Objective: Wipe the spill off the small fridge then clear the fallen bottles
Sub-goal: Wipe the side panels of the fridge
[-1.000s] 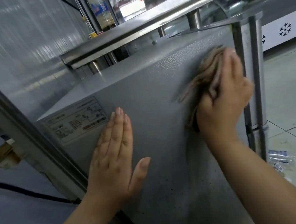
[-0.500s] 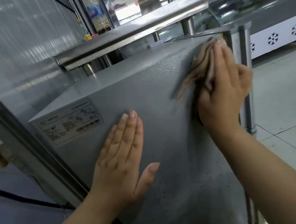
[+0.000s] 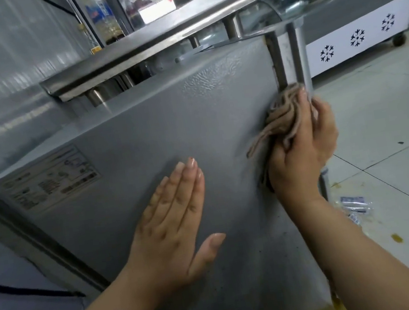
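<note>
The right hand (image 3: 301, 151) clamps a bunched brown cloth (image 3: 281, 119) against the grey side panel of the small fridge (image 3: 168, 133), at its right edge beside a steel post (image 3: 290, 62). The left hand (image 3: 174, 228) lies flat, fingers straight, on the panel's middle, bracing. The fallen bottles (image 3: 356, 208) lie on the floor below and right of the cloth grip, so the right hand is nearer them. Yellowish stains (image 3: 396, 238) dot the tiles nearby.
</note>
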`<state>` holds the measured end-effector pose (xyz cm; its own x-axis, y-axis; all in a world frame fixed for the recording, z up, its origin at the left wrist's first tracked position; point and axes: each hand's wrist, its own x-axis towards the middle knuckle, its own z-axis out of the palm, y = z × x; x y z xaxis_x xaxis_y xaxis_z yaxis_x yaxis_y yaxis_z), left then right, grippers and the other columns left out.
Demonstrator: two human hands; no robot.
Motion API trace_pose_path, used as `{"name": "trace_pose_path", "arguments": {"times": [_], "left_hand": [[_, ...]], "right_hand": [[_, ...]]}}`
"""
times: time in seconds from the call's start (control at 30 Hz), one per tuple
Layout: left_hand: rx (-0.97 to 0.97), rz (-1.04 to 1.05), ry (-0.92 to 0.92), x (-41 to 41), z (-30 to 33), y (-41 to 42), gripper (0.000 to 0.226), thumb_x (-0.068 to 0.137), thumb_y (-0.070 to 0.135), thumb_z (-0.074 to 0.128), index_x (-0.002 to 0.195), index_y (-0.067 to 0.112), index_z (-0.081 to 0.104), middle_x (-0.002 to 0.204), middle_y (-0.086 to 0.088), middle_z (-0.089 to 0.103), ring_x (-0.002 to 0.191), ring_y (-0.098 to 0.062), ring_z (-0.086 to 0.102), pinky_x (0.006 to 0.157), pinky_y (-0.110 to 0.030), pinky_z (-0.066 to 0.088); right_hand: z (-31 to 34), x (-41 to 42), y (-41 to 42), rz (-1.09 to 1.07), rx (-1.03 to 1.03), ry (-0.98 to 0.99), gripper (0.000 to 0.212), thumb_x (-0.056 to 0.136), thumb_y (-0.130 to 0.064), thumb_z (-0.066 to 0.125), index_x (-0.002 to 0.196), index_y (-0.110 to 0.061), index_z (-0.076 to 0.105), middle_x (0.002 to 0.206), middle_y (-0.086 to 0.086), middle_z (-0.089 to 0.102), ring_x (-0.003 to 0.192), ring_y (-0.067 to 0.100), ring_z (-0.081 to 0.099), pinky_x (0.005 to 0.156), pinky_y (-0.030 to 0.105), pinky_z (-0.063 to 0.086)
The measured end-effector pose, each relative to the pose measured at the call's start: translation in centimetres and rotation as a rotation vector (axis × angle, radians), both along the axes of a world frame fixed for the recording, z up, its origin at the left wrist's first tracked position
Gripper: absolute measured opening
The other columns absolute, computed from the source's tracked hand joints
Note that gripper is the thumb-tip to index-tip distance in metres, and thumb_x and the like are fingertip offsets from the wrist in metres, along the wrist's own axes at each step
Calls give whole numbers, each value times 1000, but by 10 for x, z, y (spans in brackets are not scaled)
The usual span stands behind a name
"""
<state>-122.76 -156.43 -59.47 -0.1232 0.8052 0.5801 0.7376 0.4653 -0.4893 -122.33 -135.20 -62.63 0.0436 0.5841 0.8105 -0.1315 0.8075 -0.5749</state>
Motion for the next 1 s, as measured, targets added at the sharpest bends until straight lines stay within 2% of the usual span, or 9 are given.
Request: {"name": "trace_pose_path", "arguments": {"times": [0.1,0.2,0.3,0.47,0.57,0.7,0.8,0.93,1.0], "left_hand": [[-12,9,4,-7,-6,9,65,97,46,13,146,6,0,155,-2,-12,143,-18,-2,117,-30,1],[-46,-25,9,-8,-15,16,65,98,46,15,146,6,-1,155,-2,-11,143,-18,-2,117,-31,2],[-75,-27,3,-7,-14,16,64,97,46,13,146,7,-3,155,-1,-13,143,-17,-4,117,-30,0],[-122,27,2,-14,-15,15,65,97,47,9,146,7,-5,154,-1,-16,143,-15,-8,116,-29,-3],[-113,57,36,-18,-20,17,65,97,47,9,146,7,-3,155,-1,-15,143,-15,-7,116,-29,-4],[-82,63,67,-17,-23,19,65,97,46,12,146,6,0,155,-2,-12,143,-16,-5,116,-30,-2],[-95,76,86,-18,-22,19,66,97,46,11,146,4,1,155,-3,-13,143,-17,-6,116,-30,-3],[-61,98,113,-19,-26,22,67,96,47,13,146,3,2,155,-4,-12,143,-18,-6,116,-31,-2],[-53,95,95,-17,-29,26,67,96,47,13,146,4,2,155,-4,-12,143,-20,-7,116,-32,-3]], "right_hand": [[-36,3,-36,35,48,-97,59,78,-15,39,136,-9,26,128,13,31,108,30,37,88,37,29],[-66,4,-71,104,300,-147,42,96,-28,33,137,-20,23,127,8,35,105,25,41,85,34,34],[-66,3,-51,118,401,-147,39,98,-29,31,136,-20,25,126,7,37,104,24,44,82,35,37],[-67,12,-33,124,-136,-154,61,75,-18,41,134,-9,28,126,11,33,108,29,37,90,37,29],[-83,18,-63,149,94,-240,62,79,-24,46,138,-14,26,129,9,33,107,26,38,89,36,30],[-95,21,-67,188,412,-255,41,94,-29,42,134,-22,35,129,0,38,102,20,42,81,30,34],[-94,18,-35,105,236,-254,59,78,-17,46,135,-19,31,128,5,37,104,25,41,83,34,32],[-94,21,-19,134,-145,-226,58,72,-14,35,130,-9,34,125,12,40,104,27,37,87,52,39],[-97,24,-32,155,-189,-256,58,74,-16,36,132,-12,31,128,7,33,108,26,34,92,47,35]]}}
